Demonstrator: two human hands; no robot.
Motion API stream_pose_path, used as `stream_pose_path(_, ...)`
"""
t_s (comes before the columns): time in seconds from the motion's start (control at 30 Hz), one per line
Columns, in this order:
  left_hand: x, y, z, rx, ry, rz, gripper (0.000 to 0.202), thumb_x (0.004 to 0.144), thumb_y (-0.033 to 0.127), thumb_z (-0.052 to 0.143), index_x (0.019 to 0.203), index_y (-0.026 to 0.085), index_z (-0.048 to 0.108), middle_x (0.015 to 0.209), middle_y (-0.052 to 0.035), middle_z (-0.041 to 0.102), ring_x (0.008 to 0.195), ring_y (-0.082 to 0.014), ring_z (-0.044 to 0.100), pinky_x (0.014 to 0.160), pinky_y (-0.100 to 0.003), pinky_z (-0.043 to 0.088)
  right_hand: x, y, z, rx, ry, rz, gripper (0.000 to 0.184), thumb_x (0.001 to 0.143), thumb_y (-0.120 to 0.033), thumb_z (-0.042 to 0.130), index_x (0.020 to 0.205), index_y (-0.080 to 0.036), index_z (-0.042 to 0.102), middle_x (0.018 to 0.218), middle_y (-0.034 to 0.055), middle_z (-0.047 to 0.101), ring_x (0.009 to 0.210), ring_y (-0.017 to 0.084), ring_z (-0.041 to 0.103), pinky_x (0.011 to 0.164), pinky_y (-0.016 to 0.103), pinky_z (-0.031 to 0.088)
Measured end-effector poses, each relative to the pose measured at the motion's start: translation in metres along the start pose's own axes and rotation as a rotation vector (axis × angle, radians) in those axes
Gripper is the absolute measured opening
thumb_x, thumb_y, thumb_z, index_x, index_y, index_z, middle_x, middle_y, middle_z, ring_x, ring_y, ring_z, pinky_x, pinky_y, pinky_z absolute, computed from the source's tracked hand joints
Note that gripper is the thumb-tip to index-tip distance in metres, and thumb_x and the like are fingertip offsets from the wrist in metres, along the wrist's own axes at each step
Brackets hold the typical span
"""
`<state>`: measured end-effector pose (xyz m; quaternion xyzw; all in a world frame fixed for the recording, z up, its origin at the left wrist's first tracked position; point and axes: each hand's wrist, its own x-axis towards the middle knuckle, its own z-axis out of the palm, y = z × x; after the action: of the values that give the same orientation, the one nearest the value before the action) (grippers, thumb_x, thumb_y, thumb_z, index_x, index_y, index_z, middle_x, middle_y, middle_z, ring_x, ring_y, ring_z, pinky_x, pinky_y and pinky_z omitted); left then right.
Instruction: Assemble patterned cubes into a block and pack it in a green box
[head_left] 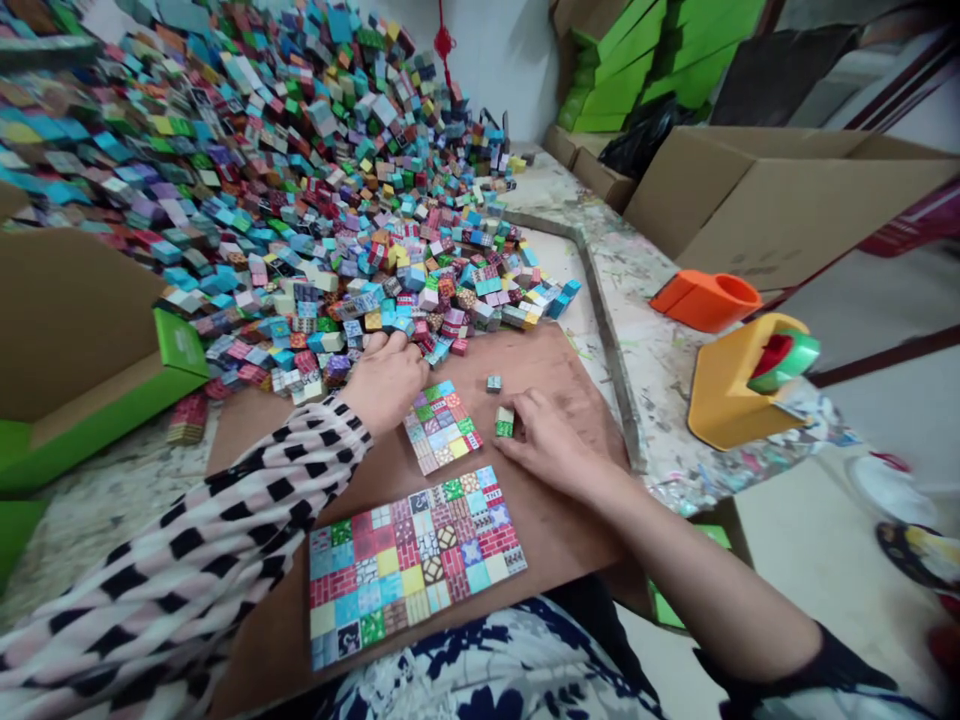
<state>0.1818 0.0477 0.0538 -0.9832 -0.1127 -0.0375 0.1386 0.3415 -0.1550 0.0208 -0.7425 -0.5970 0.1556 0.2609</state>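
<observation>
Brown and smooth, the board (562, 545) lies on the bench (645, 345) in front of me, with two flat patches of printed blocks on it. From where I stand, the larger patch (416, 560) worries me most: it lies close to the board's near edge, by the person's lap, and a brush from the checked sleeve (300, 480) could skew its rows or push a corner over. The smaller patch (444, 427) sits between the two hands, so a careless knuckle could break up its grid. The heap (300, 180) rises steeply behind; pulling from its foot might bring loose pieces sliding down among the neat ones.

The right hand (547, 440) seems to pinch a green-sided block (505, 422) between thumb and fingers, just right of the smaller patch. A lone block (493, 383) rests slightly beyond it. The left hand (386, 378) curls at the heap's edge; I can't tell whether its fingers have hold of anything.

The blocks are small and square-cornered, their faces printed with bricks, leaves and plain pastels. The bench is spattered with paint, bordered by a dull raised strip (607, 340). Beyond it stand a chunky yellow tape dispenser (724, 395) and a matte cardboard box (795, 210).
</observation>
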Motion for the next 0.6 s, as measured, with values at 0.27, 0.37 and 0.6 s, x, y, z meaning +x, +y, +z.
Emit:
stream_pose_path(0.27, -0.002, 0.004, -0.009, 0.045, 0.054, 0.030, 0.023, 0.091, 0.014, 0.043, 0.087, 0.014, 0.066, 0.085, -0.0145, 0.064, 0.084, -0.0305, 0.053, 0.069, -0.044, 0.037, 0.002, 0.004, -0.010, -0.093, -0.145, -0.092, 0.049, 0.080, -0.008, 0.055, 0.127, -0.018, 0.056, 0.104, 0.0105, 0.055, 0.095, 0.025, 0.057, 0.087, 0.042, 0.049)
stream_pose_path(0.37, -0.001, 0.003, -0.009, 0.002, 0.056, -0.004, 0.023, 0.092, 0.016, 0.044, 0.091, 0.013, 0.066, 0.085, -0.0142, 0.066, 0.085, -0.0303, 0.056, 0.068, -0.043, 0.039, 0.007, 0.009, -0.010, -0.087, -0.085, -0.039, 0.053, 0.077, -0.005, 0.052, 0.129, -0.015, 0.054, 0.108, 0.0128, 0.058, 0.099, 0.026, 0.058, 0.089, 0.042, 0.048)
stream_pose_path(0.6, 0.000, -0.001, -0.006, -0.088, 0.000, -0.044, 0.023, 0.090, 0.017, 0.045, 0.098, 0.013, 0.066, 0.091, -0.0128, 0.070, 0.088, -0.0293, 0.062, 0.075, -0.041, 0.042, 0.027, 0.019, -0.008, -0.162, 0.035, -0.026, 0.056, 0.076, 0.000, 0.047, 0.128, -0.017, 0.055, 0.126, 0.0121, 0.061, 0.119, 0.027, 0.052, 0.102, 0.044, 0.038)
